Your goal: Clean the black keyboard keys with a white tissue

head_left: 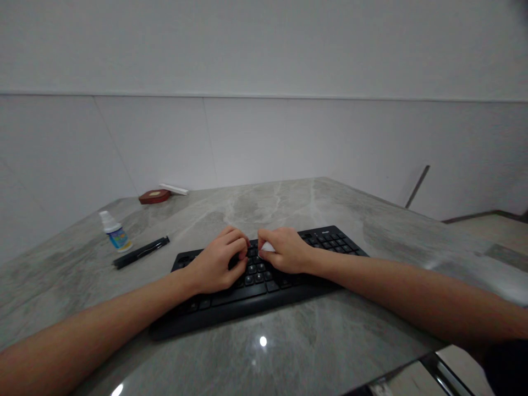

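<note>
A black keyboard (247,297) lies at a slant on the grey marbled table. Over its middle keys rests my left hand (220,261), fingers curled in toward the thumb; whether anything small is between them is hidden. Just to its right, my right hand (286,250) is closed on a small white object (267,247), only part of which shows between thumb and fingers. The two hands are close together but apart, both above the keys. Left of the keyboard are a black brush-like tool (140,253) and a white spray bottle (117,234) with a blue label, standing upright.
On the table (256,209), a dark red box (154,196) and a flat white item (174,189) lie at the back left by the wall. A partly visible object with a metal strip (445,374) is at the bottom right, near the table's front edge.
</note>
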The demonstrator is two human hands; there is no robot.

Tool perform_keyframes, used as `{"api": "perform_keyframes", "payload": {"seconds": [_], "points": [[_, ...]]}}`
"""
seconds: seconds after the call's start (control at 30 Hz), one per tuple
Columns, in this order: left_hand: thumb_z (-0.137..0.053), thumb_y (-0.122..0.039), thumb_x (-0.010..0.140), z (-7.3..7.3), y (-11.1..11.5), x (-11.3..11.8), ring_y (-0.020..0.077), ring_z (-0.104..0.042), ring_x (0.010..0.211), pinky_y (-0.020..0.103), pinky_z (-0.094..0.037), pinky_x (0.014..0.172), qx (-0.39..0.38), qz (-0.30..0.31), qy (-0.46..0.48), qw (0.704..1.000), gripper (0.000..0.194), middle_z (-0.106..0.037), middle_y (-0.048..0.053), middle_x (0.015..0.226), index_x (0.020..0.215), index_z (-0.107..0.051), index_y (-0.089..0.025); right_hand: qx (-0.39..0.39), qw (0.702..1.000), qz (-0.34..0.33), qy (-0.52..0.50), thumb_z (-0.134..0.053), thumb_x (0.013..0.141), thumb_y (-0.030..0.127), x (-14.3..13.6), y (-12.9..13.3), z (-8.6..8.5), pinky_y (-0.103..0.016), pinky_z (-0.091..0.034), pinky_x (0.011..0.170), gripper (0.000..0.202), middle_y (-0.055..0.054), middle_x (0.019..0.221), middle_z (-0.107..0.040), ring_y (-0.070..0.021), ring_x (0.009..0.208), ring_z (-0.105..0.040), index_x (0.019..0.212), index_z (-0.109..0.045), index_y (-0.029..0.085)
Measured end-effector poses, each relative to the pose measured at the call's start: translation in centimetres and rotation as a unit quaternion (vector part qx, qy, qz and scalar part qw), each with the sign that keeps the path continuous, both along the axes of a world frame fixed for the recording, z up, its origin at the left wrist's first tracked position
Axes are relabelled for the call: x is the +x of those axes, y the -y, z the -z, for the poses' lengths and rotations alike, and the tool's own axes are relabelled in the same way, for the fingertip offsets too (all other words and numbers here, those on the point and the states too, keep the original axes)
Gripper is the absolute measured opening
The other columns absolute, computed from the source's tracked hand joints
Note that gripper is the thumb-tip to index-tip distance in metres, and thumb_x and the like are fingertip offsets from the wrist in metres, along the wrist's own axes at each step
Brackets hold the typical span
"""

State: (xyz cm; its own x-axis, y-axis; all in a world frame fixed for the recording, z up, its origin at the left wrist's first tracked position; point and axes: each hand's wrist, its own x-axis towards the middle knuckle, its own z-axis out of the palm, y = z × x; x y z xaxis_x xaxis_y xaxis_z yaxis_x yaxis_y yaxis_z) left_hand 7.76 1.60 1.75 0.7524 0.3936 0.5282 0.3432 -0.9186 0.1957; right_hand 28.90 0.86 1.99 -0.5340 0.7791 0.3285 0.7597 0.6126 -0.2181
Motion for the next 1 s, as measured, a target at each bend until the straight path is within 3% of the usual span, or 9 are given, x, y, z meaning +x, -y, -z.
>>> {"api": "perform_keyframes", "payload": {"seconds": [0.13,0.23,0.53,0.77,1.0], "points": [[-0.052,-0.010,0.083,0.0,-0.1,0.0,0.0229,-0.052,0.099,0.040,-0.048,0.088,0.005,0.004,-0.014,1.000,0.008,-0.059,0.009,0.102,0.084,-0.057,-0.016,-0.011,1.000,-0.010,-0.005,-0.061,0.079,0.023,0.1,-0.1,-0.1,-0.027,-0.030,0.062,0.010,-0.002,0.073,-0.064,-0.0179,0.071,-0.056,0.088,-0.065,0.018],[-0.053,-0.010,0.083,0.0,-0.1,0.0,0.0248,-0.051,0.105,0.044,-0.047,0.093,0.014,0.013,-0.024,1.000,0.016,-0.059,0.010,0.110,0.094,-0.062,-0.017,-0.025,0.999,-0.031,-0.013,-0.062,0.077,0.021,0.3,-0.2,-0.2,-0.026,-0.029,0.062,0.010,-0.001,0.072,-0.063,-0.0168,0.069,-0.055,0.086,-0.065,0.018],[-0.051,-0.010,0.085,-0.1,-0.1,0.0,0.0271,-0.048,0.113,0.047,-0.045,0.099,0.017,0.027,-0.039,0.999,0.025,-0.058,0.011,0.115,0.104,-0.066,-0.017,-0.066,0.991,-0.100,-0.054,-0.064,0.077,0.019,0.8,-0.4,-0.2,-0.023,-0.032,0.061,0.007,0.002,0.069,-0.061,-0.0129,0.064,-0.053,0.084,-0.064,0.017],[-0.052,-0.010,0.085,0.1,-0.2,-0.2,0.0267,-0.048,0.114,0.046,-0.045,0.099,0.015,0.030,-0.042,0.999,0.025,-0.058,0.011,0.116,0.104,-0.066,-0.017,-0.050,0.995,-0.056,-0.070,-0.064,0.069,0.015,0.5,-0.5,0.1,-0.024,-0.034,0.062,0.009,0.000,0.070,-0.064,-0.0151,0.067,-0.056,0.078,-0.065,0.017],[-0.052,-0.012,0.085,0.1,-0.3,-0.2,0.0265,-0.048,0.114,0.046,-0.045,0.099,0.026,0.029,-0.047,0.998,0.026,-0.058,0.011,0.118,0.106,-0.066,-0.016,-0.059,0.985,0.018,-0.162,-0.059,0.067,0.016,0.5,-1.3,0.5,-0.024,-0.033,0.058,0.002,0.001,0.061,-0.059,-0.0138,0.062,-0.052,0.065,-0.060,0.016]]}}
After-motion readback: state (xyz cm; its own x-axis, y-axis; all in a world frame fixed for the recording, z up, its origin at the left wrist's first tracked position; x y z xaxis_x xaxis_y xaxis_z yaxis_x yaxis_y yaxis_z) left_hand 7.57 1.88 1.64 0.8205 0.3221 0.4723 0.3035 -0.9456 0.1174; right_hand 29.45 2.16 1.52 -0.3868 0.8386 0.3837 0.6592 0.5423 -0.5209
